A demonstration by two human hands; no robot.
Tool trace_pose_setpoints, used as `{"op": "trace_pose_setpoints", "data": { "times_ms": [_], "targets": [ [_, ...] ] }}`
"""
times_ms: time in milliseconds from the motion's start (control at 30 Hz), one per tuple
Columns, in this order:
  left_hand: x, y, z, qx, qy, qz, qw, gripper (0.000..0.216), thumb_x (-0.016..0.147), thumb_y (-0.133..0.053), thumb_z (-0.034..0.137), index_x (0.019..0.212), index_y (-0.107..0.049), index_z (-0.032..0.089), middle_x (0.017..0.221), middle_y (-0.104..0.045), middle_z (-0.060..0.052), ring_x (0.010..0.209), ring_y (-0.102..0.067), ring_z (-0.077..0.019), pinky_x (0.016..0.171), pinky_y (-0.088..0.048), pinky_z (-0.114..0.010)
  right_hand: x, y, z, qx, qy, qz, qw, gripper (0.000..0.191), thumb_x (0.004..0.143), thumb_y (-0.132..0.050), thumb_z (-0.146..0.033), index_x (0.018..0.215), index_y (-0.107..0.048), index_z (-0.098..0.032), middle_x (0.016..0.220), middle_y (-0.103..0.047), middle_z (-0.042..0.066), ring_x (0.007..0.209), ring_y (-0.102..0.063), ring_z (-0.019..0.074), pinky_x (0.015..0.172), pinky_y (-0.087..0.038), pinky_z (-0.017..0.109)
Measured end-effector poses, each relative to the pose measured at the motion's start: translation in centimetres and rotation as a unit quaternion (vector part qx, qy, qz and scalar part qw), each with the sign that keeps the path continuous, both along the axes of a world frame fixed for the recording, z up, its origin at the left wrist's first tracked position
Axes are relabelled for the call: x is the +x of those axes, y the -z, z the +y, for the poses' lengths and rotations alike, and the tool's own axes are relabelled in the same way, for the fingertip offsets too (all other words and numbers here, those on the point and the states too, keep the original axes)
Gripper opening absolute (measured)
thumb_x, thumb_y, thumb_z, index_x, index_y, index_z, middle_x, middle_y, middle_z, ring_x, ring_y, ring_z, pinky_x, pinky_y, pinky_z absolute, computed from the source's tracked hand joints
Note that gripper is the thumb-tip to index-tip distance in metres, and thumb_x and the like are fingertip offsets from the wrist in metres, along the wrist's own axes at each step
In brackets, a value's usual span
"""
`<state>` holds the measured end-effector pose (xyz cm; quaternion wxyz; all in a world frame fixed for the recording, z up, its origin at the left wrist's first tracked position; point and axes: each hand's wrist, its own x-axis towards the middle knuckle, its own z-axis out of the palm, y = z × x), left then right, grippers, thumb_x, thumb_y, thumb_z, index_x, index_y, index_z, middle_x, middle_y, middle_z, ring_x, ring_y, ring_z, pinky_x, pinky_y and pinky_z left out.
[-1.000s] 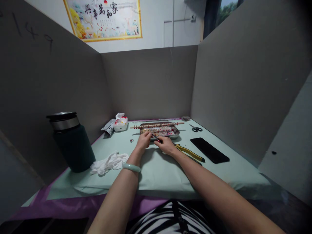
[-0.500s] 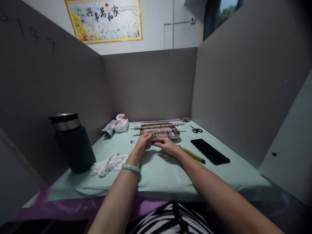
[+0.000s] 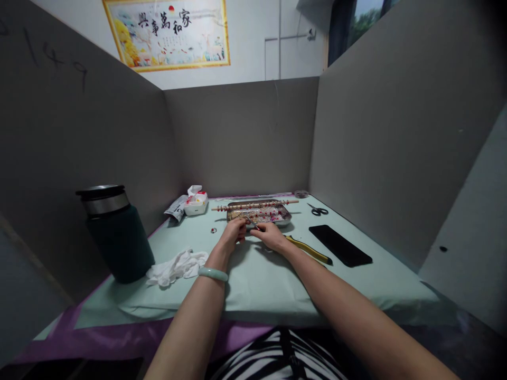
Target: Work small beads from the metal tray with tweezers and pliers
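Note:
Just in front of a metal tray (image 3: 285, 220) of small beads, my two hands come close together. My right hand (image 3: 269, 235) is closed around a slim pointed metal tool (image 3: 254, 225) with a touch of red by the fingers; its exact kind is unclear. The tool's tip reaches to the pinched fingers of my left hand (image 3: 234, 232), and whatever they hold is too small to make out. Across the tray lies a wooden stick (image 3: 293, 201) carrying red-beaded rings. One small ring (image 3: 214, 230) with a red spot rests on the cloth, left of the tray.
Yellow-handled pliers (image 3: 311, 250) lie beside my right forearm, with a black phone-like slab (image 3: 339, 245) and black scissors (image 3: 318, 209) farther right. To the left are a dark green flask (image 3: 119, 237), white crumpled gloves or cloth (image 3: 178, 266) and a tissue pack (image 3: 196, 202). Grey partitions (image 3: 241, 140) enclose the table.
The view has shifted very slightly. Both hands keep nearly the same place, with the metal tool's tip still at my left fingers.

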<state>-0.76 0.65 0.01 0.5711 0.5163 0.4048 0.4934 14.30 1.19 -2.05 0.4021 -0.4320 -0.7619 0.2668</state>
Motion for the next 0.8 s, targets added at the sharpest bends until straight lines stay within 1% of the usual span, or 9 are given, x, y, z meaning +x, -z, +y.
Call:
{"op": "trace_pose_setpoints", "data": {
  "times_ms": [67,200,367,533,667,800],
  "targets": [
    [-0.03,0.12,0.11,0.007,0.001,-0.001,1.000,0.016,0.073,-0.056,0.030,0.074,-0.049,0.016,0.044,-0.024,0.010,0.034,-0.018,-0.0030,0.036,-0.017,-0.017,0.01,-0.12,-0.07,-0.005,-0.002,-0.005,1.000,0.026,0.074,-0.054,-0.036,0.064,-0.059,-0.014,0.055,-0.044,-0.004,0.054,-0.034,0.0089,0.054,-0.024,0.023],
    [-0.04,0.29,0.20,0.021,-0.007,-0.004,1.000,0.020,0.077,-0.055,0.035,0.073,-0.047,0.017,0.045,-0.027,0.010,0.034,-0.020,-0.0027,0.037,-0.018,-0.017,0.03,-0.14,-0.18,0.006,0.003,-0.028,1.000,0.026,0.074,-0.054,-0.037,0.068,-0.061,-0.014,0.058,-0.048,-0.003,0.056,-0.037,0.0095,0.054,-0.024,0.022],
    [0.02,0.34,0.20,0.037,-0.017,0.006,0.999,0.026,0.079,-0.055,0.039,0.069,-0.045,0.017,0.044,-0.027,0.010,0.034,-0.022,-0.0026,0.037,-0.020,-0.017,0.09,0.20,-0.24,0.060,0.048,-0.079,0.994,0.024,0.076,-0.054,-0.036,0.077,-0.066,-0.016,0.064,-0.057,0.000,0.058,-0.043,0.0113,0.055,-0.026,0.022],
    [0.15,0.27,0.12,0.050,-0.034,0.025,0.998,0.026,0.080,-0.053,0.039,0.069,-0.045,0.017,0.044,-0.026,0.010,0.034,-0.023,-0.0030,0.037,-0.023,-0.017,0.13,0.32,-0.37,0.090,0.075,-0.103,0.988,0.021,0.076,-0.054,-0.034,0.076,-0.066,-0.017,0.066,-0.060,0.002,0.059,-0.045,0.0125,0.056,-0.026,0.023],
    [0.28,0.29,0.18,0.064,-0.043,0.041,0.996,0.025,0.082,-0.051,0.038,0.070,-0.048,0.016,0.043,-0.027,0.010,0.034,-0.024,-0.0033,0.037,-0.025,-0.017,0.09,0.38,-0.25,0.079,0.072,-0.086,0.991,0.022,0.076,-0.053,-0.034,0.078,-0.066,-0.016,0.066,-0.060,0.001,0.059,-0.045,0.0118,0.055,-0.026,0.023],
    [0.30,0.44,0.36,0.083,-0.048,0.033,0.995,0.025,0.080,-0.053,0.038,0.073,-0.050,0.015,0.044,-0.029,0.010,0.034,-0.025,-0.0032,0.036,-0.026,-0.017,0.05,0.40,0.00,0.046,0.042,-0.052,0.997,0.025,0.075,-0.052,-0.035,0.077,-0.067,-0.015,0.063,-0.057,0.000,0.058,-0.043,0.0111,0.055,-0.026,0.022]
  ]
}}
